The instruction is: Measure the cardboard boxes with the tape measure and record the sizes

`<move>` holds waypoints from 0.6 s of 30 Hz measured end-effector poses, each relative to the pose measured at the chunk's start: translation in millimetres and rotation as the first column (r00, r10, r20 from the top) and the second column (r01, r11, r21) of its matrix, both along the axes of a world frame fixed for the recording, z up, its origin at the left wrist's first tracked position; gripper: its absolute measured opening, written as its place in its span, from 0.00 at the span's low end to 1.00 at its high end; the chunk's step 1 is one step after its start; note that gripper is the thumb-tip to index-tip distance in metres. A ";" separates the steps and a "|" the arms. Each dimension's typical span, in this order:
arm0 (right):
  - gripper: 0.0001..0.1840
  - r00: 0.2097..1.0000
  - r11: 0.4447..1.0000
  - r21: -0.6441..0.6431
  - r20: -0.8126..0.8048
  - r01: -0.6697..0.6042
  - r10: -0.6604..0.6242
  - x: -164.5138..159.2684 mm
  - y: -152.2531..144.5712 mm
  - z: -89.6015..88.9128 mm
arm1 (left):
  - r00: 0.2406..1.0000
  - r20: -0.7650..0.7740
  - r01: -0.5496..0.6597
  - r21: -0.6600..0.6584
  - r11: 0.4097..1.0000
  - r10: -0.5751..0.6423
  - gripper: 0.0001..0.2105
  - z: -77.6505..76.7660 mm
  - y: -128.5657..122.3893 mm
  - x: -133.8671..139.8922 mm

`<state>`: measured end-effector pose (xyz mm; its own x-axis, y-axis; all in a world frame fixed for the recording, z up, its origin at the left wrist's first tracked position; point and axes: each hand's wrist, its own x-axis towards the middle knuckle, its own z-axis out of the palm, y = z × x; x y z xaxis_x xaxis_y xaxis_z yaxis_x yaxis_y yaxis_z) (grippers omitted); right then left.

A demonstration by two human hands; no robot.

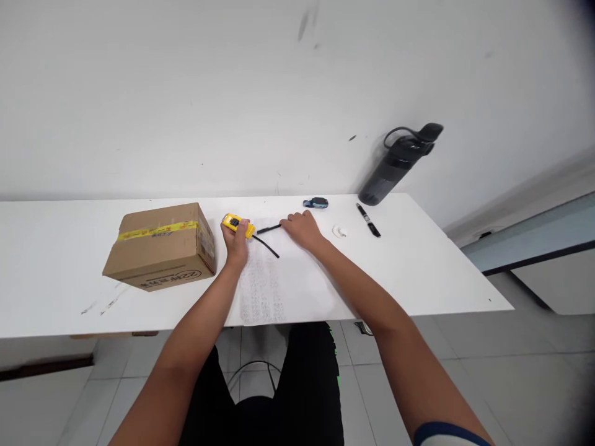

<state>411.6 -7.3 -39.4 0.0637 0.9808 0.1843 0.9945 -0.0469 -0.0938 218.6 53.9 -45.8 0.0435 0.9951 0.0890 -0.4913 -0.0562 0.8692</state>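
My left hand [238, 245] is closed around a yellow tool [238, 225] with a black slider, its thumb on top. A thin black cord-like strip [267, 246] runs from the tool's right end over the paper. My right hand [301, 228] lies low over the paper's far edge. Its closed fingers grip a slim black cord-like piece [268, 229], thicker at its free end, which points toward the yellow tool. Whether the two black pieces belong together I cannot tell. Beneath them is a white sheet of paper [297, 285], its left part covered in fine writing.
A taped cardboard box [155, 251] sits left of my left hand. Toward the wall are a dark key fob [318, 202], a small white coiled item [339, 231], a black pen [369, 220] and a dark water bottle [393, 170]. The white table [418, 266] ends at my lap.
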 end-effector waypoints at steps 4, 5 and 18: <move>0.17 0.825 0.945 0.205 -0.556 0.253 -0.101 -5.4 -14.8 0.0 | 0.999 0.001 0.041 -0.040 0.998 -0.041 0.24 3.3 -2.3 0.5; 0.17 0.700 0.931 0.221 -0.713 0.290 -0.049 -10.7 -21.0 -1.1 | 0.999 0.001 0.047 -0.043 0.998 -0.047 0.24 4.5 -2.5 0.6; 0.27 0.407 0.983 0.087 -0.913 0.162 0.013 -43.5 -34.2 -12.6 | 0.991 -0.021 0.127 -0.089 0.988 -0.130 0.26 6.8 1.4 -2.5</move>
